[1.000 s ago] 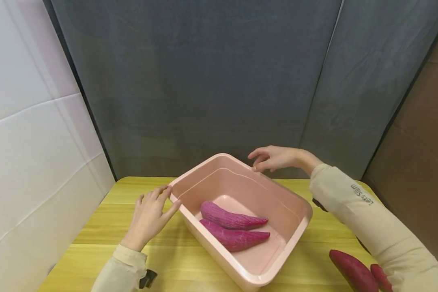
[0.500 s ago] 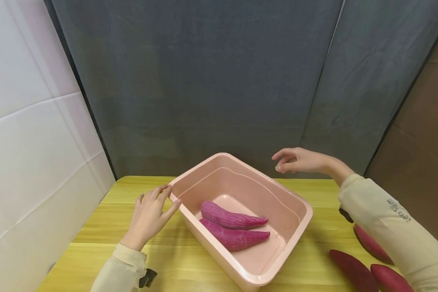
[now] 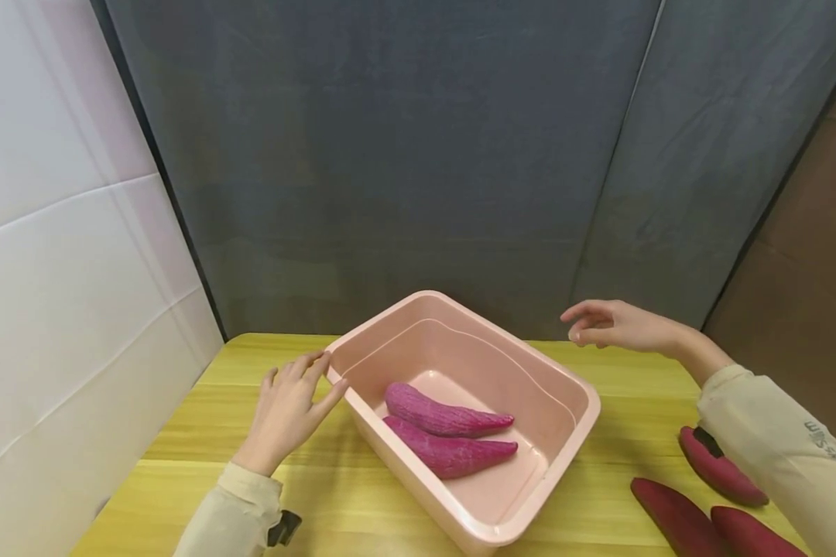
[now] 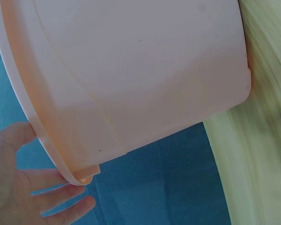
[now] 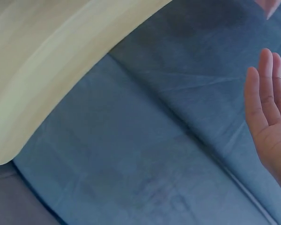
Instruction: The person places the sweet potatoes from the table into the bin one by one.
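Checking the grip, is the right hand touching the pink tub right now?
No, the right hand hangs open, clear of the pink tub.

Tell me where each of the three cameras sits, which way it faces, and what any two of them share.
Head: worn high, facing forward and down at the pink tub on the table; shows left hand, right hand and both sleeves.
Left wrist: low beside the tub's outer wall, facing it; shows the left hand's fingers.
Right wrist: faces the blue cloth backdrop and table edge; shows the open right hand.
Shared: head and left wrist both show the tub.
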